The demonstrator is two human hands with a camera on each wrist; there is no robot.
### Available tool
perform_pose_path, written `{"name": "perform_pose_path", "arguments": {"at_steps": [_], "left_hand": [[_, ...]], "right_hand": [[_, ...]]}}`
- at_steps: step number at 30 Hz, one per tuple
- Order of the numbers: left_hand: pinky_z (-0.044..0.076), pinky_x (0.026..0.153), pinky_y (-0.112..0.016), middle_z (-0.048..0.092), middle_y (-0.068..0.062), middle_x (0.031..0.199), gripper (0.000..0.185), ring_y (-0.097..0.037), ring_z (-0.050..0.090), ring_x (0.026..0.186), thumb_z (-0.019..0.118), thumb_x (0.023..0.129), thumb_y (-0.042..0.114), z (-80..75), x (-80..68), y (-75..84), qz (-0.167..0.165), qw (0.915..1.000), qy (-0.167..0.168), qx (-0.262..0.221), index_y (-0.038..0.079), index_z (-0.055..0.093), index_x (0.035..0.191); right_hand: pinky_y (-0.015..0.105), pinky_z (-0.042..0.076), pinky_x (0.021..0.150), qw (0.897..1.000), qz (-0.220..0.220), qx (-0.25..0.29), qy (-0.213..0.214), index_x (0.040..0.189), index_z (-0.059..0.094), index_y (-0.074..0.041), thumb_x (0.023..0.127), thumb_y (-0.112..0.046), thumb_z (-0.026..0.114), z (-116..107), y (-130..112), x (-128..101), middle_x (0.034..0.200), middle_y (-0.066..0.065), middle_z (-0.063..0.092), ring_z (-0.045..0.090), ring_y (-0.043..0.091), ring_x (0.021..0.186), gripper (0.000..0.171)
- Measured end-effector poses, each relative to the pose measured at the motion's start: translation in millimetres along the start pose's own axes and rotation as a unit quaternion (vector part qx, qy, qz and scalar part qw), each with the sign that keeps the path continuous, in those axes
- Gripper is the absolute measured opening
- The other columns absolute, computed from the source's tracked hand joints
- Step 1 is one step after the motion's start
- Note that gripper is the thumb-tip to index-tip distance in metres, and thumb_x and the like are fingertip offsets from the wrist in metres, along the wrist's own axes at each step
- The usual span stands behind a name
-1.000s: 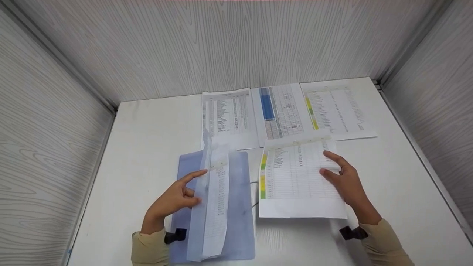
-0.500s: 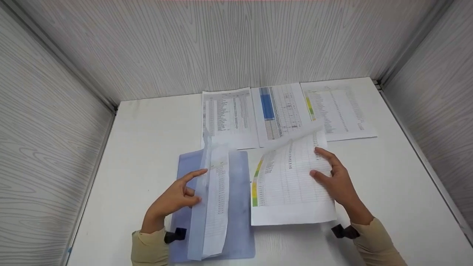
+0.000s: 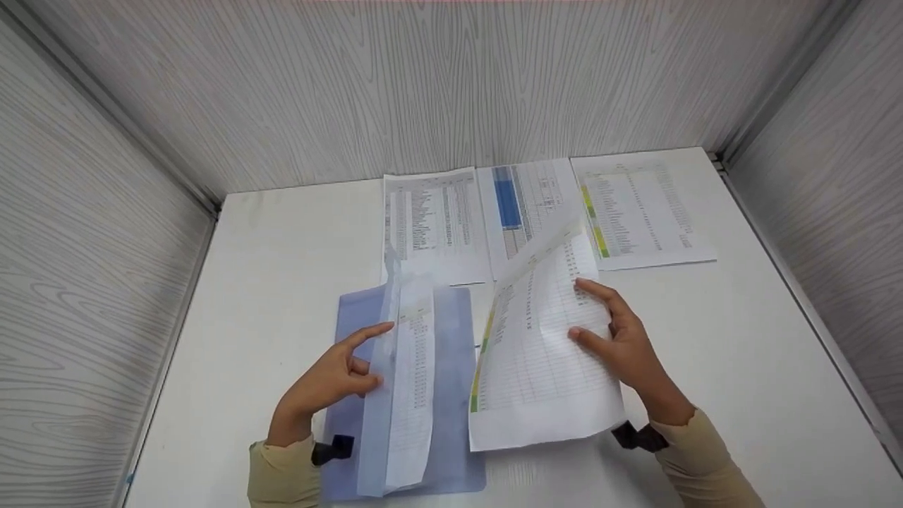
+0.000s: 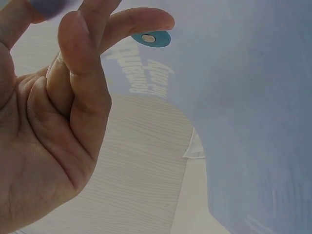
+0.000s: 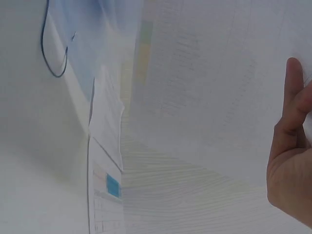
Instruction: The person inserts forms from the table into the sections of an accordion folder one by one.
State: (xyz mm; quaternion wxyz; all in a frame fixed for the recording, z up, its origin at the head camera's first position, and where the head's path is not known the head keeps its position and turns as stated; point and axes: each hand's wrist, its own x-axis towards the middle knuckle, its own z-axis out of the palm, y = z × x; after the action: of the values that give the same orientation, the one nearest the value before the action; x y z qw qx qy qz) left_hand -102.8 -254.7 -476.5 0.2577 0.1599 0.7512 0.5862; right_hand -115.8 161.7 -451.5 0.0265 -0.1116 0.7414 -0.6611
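A translucent blue plastic folder lies on the table left of centre. My left hand pinches its raised top flap between thumb and fingers. The left wrist view shows a snap button on a teal oval near the fingertips. Inside the held-up folder a printed sheet shows. To the right, my right hand grips another printed sheet by its right side. That paper is raised, tilted and bowed, its left edge overlapping the folder's right edge in the head view.
Three printed pages stand in a row at the back: a grey table page, a blue-column page and a yellow-green striped page. A thin dark cord loops beside the folder. Wood-grain panels enclose the table.
My right hand has moved left with its sheet, which has tilted and bowed, its left edge now at the folder. The left hand and folder have stayed nearly still.
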Motion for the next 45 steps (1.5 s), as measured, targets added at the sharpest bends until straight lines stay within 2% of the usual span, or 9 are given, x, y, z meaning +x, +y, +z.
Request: {"name": "perform_pose_path", "arguments": {"at_steps": [3,7,10,13,19,28,32,38,45], "left_hand": [[0.038,0.054,-0.023,0.070,-0.020,0.084,0.077,-0.009,0.056,0.061,0.062,0.086,0.000,-0.5,-0.2,0.1,0.000,1.0000,0.001,-0.002,0.004,0.023,0.152],[0.035,0.051,-0.024,0.069,-0.011,0.076,0.078,-0.007,0.052,0.056,0.062,0.086,-0.001,-0.3,-0.2,0.6,0.003,0.9999,0.001,-0.010,0.003,0.022,0.152],[0.035,0.050,-0.024,0.067,-0.005,0.071,0.078,-0.006,0.050,0.054,0.062,0.086,-0.001,-0.1,-0.4,0.4,0.006,0.9999,-0.002,-0.013,0.002,0.021,0.152],[0.038,0.052,-0.022,0.069,-0.009,0.074,0.078,-0.007,0.054,0.057,0.062,0.086,0.000,-0.6,-1.2,0.6,0.006,0.9999,-0.001,-0.010,0.002,0.021,0.152],[0.039,0.053,-0.020,0.066,-0.006,0.071,0.078,-0.008,0.054,0.057,0.063,0.086,0.001,-0.8,-1.8,1.8,0.002,1.0000,0.001,-0.002,0.003,0.022,0.152],[0.038,0.051,-0.021,0.067,-0.003,0.073,0.078,-0.008,0.053,0.055,0.064,0.086,0.001,-1.2,-1.1,0.3,0.013,0.9999,-0.006,-0.009,0.001,0.022,0.152],[0.036,0.050,-0.023,0.069,-0.006,0.076,0.078,-0.007,0.052,0.054,0.063,0.086,0.000,-0.7,-0.8,0.4,0.014,0.9998,-0.006,-0.010,0.001,0.022,0.152],[0.041,0.053,-0.020,0.065,0.003,0.066,0.079,-0.006,0.051,0.055,0.062,0.086,-0.001,-0.2,-0.9,1.6,0.011,0.9997,-0.010,-0.018,0.002,0.020,0.153],[0.041,0.053,-0.020,0.055,0.002,0.058,0.079,-0.005,0.050,0.053,0.063,0.086,0.000,0.0,0.0,0.1,0.011,0.9998,-0.008,-0.012,0.001,0.020,0.152]], "right_hand": [[0.033,0.057,0.067,1.000,0.000,0.012,-0.011,0.145,0.037,-0.006,0.085,0.007,0.064,7.1,-3.7,2.5,0.138,0.016,0.042,0.065,0.018,0.096,0.067],[0.034,0.057,0.068,0.999,0.011,0.022,-0.026,0.146,0.035,-0.006,0.086,0.006,0.063,11.5,3.5,4.4,0.138,0.017,0.043,0.065,0.018,0.097,0.067],[0.035,0.057,0.067,0.999,0.024,0.021,-0.037,0.147,0.034,-0.008,0.088,0.001,0.063,11.4,21.6,4.5,0.138,0.019,0.043,0.066,0.019,0.095,0.066],[0.035,0.057,0.065,0.998,0.044,0.015,-0.042,0.147,0.035,-0.013,0.090,-0.005,0.065,10.6,42.1,3.5,0.137,0.019,0.044,0.067,0.019,0.090,0.065],[0.034,0.056,0.064,0.996,0.088,0.003,-0.025,0.146,0.038,-0.020,0.089,-0.013,0.067,9.1,72.2,-0.6,0.138,0.015,0.045,0.066,0.020,0.087,0.064],[0.028,0.051,0.075,0.987,0.138,-0.073,-0.046,0.151,0.031,-0.023,0.094,-0.030,0.062,10.8,98.2,-4.9,0.157,0.009,0.028,0.056,0.022,0.103,0.066],[0.026,0.052,0.075,0.987,0.138,-0.030,-0.077,0.151,0.033,-0.015,0.098,-0.035,0.053,14.7,97.4,-7.9,0.151,0.015,0.037,0.061,0.017,0.098,0.060],[0.030,0.055,0.073,0.980,0.133,0.089,-0.120,0.149,0.033,-0.005,0.100,-0.024,0.051,21.1,88.5,-8.9,0.138,0.027,0.046,0.068,0.016,0.092,0.056],[0.023,0.049,0.060,0.980,0.133,0.044,-0.141,0.151,0.028,-0.008,0.099,-0.017,0.052,25.2,90.2,-4.4,0.133,0.027,0.052,0.065,0.012,0.076,0.057]]}}
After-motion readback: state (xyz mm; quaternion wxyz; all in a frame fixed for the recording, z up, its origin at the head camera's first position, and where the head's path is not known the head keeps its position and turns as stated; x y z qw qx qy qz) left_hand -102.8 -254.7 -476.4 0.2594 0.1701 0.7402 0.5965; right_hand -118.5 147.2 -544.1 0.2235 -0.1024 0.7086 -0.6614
